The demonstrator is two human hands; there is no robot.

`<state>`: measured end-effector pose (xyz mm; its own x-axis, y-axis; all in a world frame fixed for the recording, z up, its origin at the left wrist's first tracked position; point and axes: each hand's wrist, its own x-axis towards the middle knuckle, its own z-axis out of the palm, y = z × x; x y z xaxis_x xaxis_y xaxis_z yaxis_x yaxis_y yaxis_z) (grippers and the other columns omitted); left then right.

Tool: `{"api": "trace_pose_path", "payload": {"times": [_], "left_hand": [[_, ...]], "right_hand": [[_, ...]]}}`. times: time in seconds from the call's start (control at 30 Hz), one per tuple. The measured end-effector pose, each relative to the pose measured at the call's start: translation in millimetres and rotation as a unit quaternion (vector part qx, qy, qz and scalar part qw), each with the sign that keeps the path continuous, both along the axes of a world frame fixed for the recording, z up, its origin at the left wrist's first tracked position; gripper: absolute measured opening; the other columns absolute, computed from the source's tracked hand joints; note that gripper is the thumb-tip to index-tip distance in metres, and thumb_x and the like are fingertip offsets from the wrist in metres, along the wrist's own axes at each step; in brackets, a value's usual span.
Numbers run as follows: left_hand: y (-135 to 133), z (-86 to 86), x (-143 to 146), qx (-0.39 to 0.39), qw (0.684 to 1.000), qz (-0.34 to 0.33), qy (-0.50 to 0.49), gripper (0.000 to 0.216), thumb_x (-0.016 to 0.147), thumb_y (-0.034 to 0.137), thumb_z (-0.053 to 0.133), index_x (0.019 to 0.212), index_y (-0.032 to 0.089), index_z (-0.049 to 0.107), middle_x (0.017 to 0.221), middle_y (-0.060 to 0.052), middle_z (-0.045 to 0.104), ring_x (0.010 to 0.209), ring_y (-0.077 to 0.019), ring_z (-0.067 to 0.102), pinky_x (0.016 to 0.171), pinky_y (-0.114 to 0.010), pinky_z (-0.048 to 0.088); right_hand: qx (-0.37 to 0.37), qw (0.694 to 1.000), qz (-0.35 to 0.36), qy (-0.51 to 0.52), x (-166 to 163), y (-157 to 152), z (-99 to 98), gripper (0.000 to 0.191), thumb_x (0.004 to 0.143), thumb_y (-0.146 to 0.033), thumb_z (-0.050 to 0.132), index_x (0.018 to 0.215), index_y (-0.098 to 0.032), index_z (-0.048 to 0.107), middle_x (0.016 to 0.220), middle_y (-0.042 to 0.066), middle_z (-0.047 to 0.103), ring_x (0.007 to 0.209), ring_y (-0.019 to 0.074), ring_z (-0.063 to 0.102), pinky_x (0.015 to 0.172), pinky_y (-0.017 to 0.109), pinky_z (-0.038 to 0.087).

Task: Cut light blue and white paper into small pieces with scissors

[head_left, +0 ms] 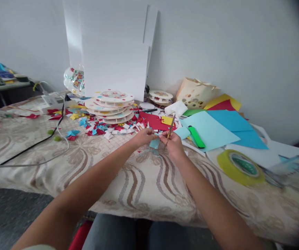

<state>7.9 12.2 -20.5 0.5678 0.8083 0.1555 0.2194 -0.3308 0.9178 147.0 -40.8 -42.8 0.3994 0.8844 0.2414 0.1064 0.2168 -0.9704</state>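
My left hand point(145, 136) pinches a small piece of light blue paper point(154, 143), its fingers pressed together over the cloth-covered table. Close beside it, my right hand point(174, 143) is closed around a pair of scissors point(171, 127), whose blades point up and away from me. The fingertips of both hands nearly meet at the paper; whether the right ones touch it I cannot tell. Just beyond the hands lie a red sheet point(153, 121) and a small yellow piece of paper point(167, 120). Some light blue scraps point(148, 153) rest below the hands.
Stacked white discs point(110, 107) stand behind many colored paper cutouts. On the right are light blue sheets point(210, 130), a green cutter point(196, 137) and a roll of yellow tape point(239, 166). Cables point(47, 139) cross the left side. White boards point(113, 48) lean on the wall.
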Motion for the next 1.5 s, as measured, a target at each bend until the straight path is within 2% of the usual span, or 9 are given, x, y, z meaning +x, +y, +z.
{"api": "trace_pose_path", "payload": {"times": [0.17, 0.27, 0.4, 0.6, 0.9, 1.07, 1.17, 1.27, 1.5], "left_hand": [[5.9, 6.4, 0.0, 0.072, 0.997, -0.013, 0.04, 0.022, 0.066, 0.028, 0.057, 0.054, 0.015, 0.045, 0.05, 0.005, 0.035, 0.05, -0.0064, 0.033, 0.05, -0.022, 0.025], [12.9, 9.3, 2.6, 0.018, 1.0, -0.019, 0.012, 0.019, 0.067, 0.023, 0.056, 0.055, 0.014, 0.045, 0.052, 0.004, 0.038, 0.051, -0.0063, 0.036, 0.052, -0.022, 0.028], [17.5, 8.0, 0.6, -0.039, 0.997, -0.071, -0.014, 0.019, 0.07, 0.025, 0.055, 0.058, 0.015, 0.045, 0.054, 0.004, 0.041, 0.05, -0.0059, 0.038, 0.053, -0.022, 0.031], [23.0, -1.6, -2.6, -0.032, 0.997, -0.075, -0.009, 0.025, 0.069, 0.028, 0.058, 0.054, 0.015, 0.043, 0.05, 0.004, 0.038, 0.046, -0.0053, 0.035, 0.048, -0.022, 0.027], [20.3, 1.5, -4.0, -0.075, 0.994, -0.066, -0.032, 0.02, 0.067, 0.027, 0.059, 0.056, 0.014, 0.047, 0.053, 0.003, 0.043, 0.048, -0.0062, 0.039, 0.049, -0.022, 0.029], [18.9, -0.3, -3.4, -0.085, 0.992, -0.092, -0.028, 0.021, 0.068, 0.028, 0.058, 0.057, 0.014, 0.047, 0.053, 0.004, 0.042, 0.048, -0.0062, 0.039, 0.05, -0.023, 0.03], [18.2, -0.6, -4.7, -0.09, 0.99, -0.096, -0.05, 0.013, 0.071, 0.025, 0.055, 0.079, 0.016, 0.056, 0.065, 0.001, 0.052, 0.056, -0.0079, 0.048, 0.054, -0.023, 0.036], [16.6, 2.0, -8.1, -0.078, 0.985, -0.118, -0.101, 0.027, 0.071, 0.018, 0.053, 0.098, 0.02, 0.051, 0.074, 0.002, 0.057, 0.063, -0.0084, 0.053, 0.06, -0.023, 0.04], [14.8, 4.7, -11.0, -0.042, 0.981, -0.172, -0.075, 0.026, 0.06, 0.009, 0.06, 0.085, 0.014, 0.054, 0.076, 0.0, 0.058, 0.069, -0.0081, 0.053, 0.066, -0.023, 0.041]], "right_hand": [[0.028, 0.999, -0.008, -0.025, 0.4, 2.2, 4.6, 0.021, 0.054, -0.026, 0.071, 0.065, -0.018, 0.054, 0.057, -0.005, 0.05, 0.054, 0.0097, 0.046, 0.055, 0.024, 0.038], [0.029, 1.0, -0.003, 0.005, -1.4, 8.1, 11.5, 0.02, 0.056, -0.025, 0.07, 0.065, -0.018, 0.053, 0.057, -0.005, 0.049, 0.053, 0.009, 0.046, 0.055, 0.025, 0.038], [0.016, 0.999, -0.003, 0.029, -1.3, 11.3, 12.4, 0.025, 0.052, -0.024, 0.073, 0.066, -0.017, 0.053, 0.058, -0.005, 0.05, 0.054, 0.009, 0.047, 0.056, 0.025, 0.039], [-0.022, 1.0, 0.01, -0.002, 4.7, 10.0, 2.8, 0.024, 0.054, -0.028, 0.073, 0.067, -0.017, 0.055, 0.057, -0.004, 0.053, 0.055, 0.0108, 0.048, 0.056, 0.026, 0.038], [-0.02, 0.999, 0.025, -0.033, 5.4, 8.4, 2.3, 0.021, 0.056, -0.026, 0.071, 0.068, -0.018, 0.056, 0.058, -0.004, 0.053, 0.055, 0.0115, 0.048, 0.056, 0.027, 0.038], [0.003, 0.999, 0.035, 0.033, -1.8, 5.3, 7.6, 0.019, 0.052, -0.015, 0.066, 0.063, -0.019, 0.051, 0.055, -0.006, 0.047, 0.051, 0.0087, 0.042, 0.052, 0.024, 0.033], [-0.005, 0.995, 0.038, 0.094, -1.9, 4.3, 10.7, 0.021, 0.05, -0.012, 0.063, 0.062, -0.019, 0.048, 0.05, -0.007, 0.043, 0.048, 0.0079, 0.041, 0.049, 0.023, 0.032], [-0.028, 0.988, 0.049, 0.144, 1.9, 4.3, 12.5, 0.023, 0.05, -0.013, 0.062, 0.065, -0.019, 0.046, 0.051, -0.007, 0.044, 0.048, 0.0091, 0.044, 0.049, 0.024, 0.036], [-0.123, 0.957, 0.081, 0.248, 5.1, 1.8, 16.6, 0.016, 0.05, -0.013, 0.058, 0.057, -0.018, 0.044, 0.051, -0.004, 0.047, 0.045, 0.0087, 0.044, 0.046, 0.024, 0.039]]}}
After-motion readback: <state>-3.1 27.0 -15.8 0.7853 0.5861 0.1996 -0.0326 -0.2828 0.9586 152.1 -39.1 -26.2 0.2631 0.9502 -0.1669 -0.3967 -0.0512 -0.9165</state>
